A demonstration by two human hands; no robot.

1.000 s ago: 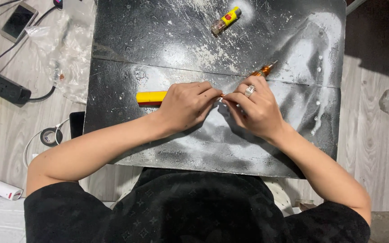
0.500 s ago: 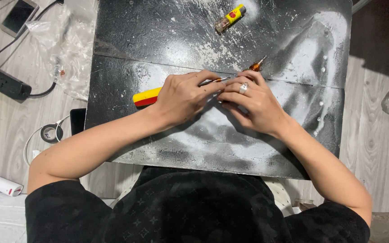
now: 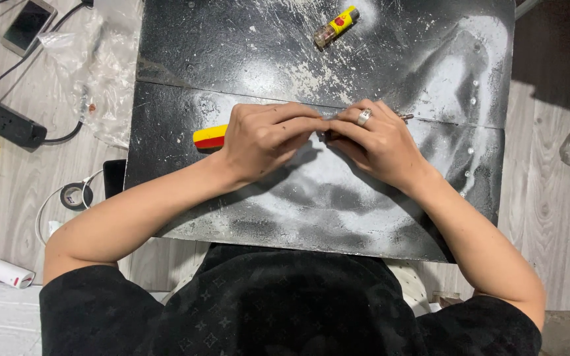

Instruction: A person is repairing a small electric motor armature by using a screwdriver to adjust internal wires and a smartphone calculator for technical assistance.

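Yellow-and-red plastic marks the screwdriver handle (image 3: 210, 136), which projects from the left hand (image 3: 263, 140); that hand is clamped around it to steady the tool. The right hand (image 3: 371, 142) is pinched together over the metal shaft (image 3: 404, 117), apparently gripping a small part, hidden by the fingers. Both hands rest on the dusty black table (image 3: 377, 59), near a lighter (image 3: 336, 26).

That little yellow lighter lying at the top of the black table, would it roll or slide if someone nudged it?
The small yellow lighter with a clear end lies flat on its side, so it probably slides rather than tips. Its body looks rounded, so it might roll a little. White powder dusts the black table, which may let it skid easily.
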